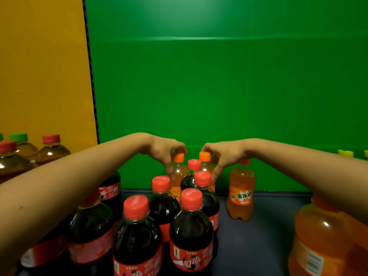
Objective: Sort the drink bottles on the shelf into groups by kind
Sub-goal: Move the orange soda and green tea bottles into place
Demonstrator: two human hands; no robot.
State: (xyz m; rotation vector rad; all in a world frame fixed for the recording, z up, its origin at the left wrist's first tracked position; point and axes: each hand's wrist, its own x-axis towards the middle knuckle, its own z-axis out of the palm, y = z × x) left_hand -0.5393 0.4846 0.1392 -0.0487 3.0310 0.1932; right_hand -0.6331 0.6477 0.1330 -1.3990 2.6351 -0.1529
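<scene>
Several cola bottles with red caps stand clustered at the front and centre of the dark shelf. Behind them stand two orange soda bottles. My left hand grips the left orange soda bottle around its neck, just under the orange cap. My right hand grips the right orange soda bottle the same way. Another orange soda bottle stands alone to the right, and a large one sits at the near right under my right forearm.
Tea bottles with red and green caps stand at the far left before a yellow panel. A green back wall closes the shelf. Yellow-green caps peek out at the far right. Bare shelf lies between the cola cluster and the large orange bottle.
</scene>
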